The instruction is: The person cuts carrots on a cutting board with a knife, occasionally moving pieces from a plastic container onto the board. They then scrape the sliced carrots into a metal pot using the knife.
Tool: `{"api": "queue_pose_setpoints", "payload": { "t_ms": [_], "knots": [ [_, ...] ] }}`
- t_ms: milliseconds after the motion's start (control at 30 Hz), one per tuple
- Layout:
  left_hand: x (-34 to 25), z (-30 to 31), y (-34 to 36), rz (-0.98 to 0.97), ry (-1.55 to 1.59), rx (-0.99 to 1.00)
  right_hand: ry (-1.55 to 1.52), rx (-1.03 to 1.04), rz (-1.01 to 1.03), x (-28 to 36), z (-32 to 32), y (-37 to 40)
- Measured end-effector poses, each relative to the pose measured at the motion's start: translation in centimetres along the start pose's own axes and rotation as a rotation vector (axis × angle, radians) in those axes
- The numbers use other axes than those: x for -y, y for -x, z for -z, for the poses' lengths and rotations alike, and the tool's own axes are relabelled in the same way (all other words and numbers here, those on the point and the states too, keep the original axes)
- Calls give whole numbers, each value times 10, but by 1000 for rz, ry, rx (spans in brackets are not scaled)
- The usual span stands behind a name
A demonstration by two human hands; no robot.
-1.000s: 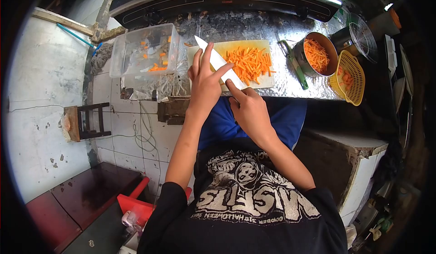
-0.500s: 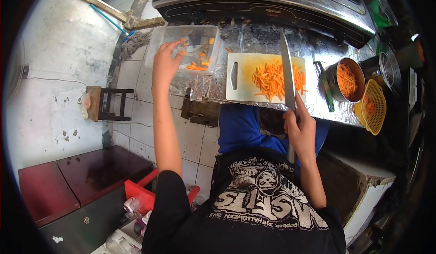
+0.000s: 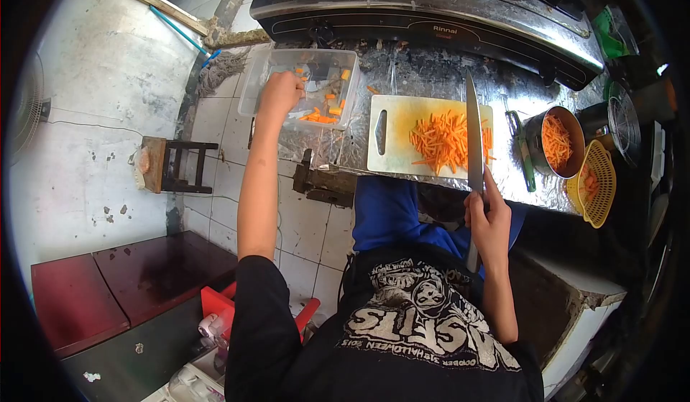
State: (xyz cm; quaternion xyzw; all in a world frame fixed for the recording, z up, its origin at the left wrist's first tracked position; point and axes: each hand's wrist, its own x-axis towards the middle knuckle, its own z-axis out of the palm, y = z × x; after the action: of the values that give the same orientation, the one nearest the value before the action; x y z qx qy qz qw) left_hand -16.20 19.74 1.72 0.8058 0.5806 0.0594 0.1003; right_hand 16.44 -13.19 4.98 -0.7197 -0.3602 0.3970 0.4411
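My left hand [image 3: 281,96] is over the left part of a clear plastic container [image 3: 350,107] that holds several carrot pieces [image 3: 321,118]. Its fingers are curled closed, and whatever they hold is hidden. In my right hand [image 3: 489,215] a long kitchen knife [image 3: 474,136] is gripped by the handle, blade pointing away from me. That blade is above the right part of a white cutting board [image 3: 376,161]. Thin carrot strips [image 3: 440,142] lie heaped on the board, on both sides of the blade.
Right of the board lie a green-handled tool [image 3: 528,168], a pot [image 3: 573,123] of carrot strips and a yellow basket [image 3: 602,186] with orange pieces. A gas stove [image 3: 402,24] stands along the back. A small wooden stool [image 3: 154,165] is on the floor at left.
My left hand has gone from spread fingers to curled ones over the container. My right hand still holds the knife above the board. The whole view has shifted slightly.
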Motion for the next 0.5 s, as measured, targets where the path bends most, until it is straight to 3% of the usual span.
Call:
{"api": "queue_pose_setpoints", "payload": {
  "t_ms": [133, 267, 367, 433, 500],
  "knots": [
    [-3, 0, 0, -2, -35, -8, 1, -7, 5, -1, 3, 0],
    [-16, 20, 11, -19, 140, -99, 12, -16, 15, -1, 6, 3],
    [-80, 51, 56, -83, 278, -227, 4, -22, 10, -5, 7, 7],
    [-116, 32, 87, -211, 444, -220, 28, -15, 64, -12, 3, 9],
    [-151, 4, 114, -319, 374, -156, 52, 35, 48, -13, -2, 10]
  ]
}}
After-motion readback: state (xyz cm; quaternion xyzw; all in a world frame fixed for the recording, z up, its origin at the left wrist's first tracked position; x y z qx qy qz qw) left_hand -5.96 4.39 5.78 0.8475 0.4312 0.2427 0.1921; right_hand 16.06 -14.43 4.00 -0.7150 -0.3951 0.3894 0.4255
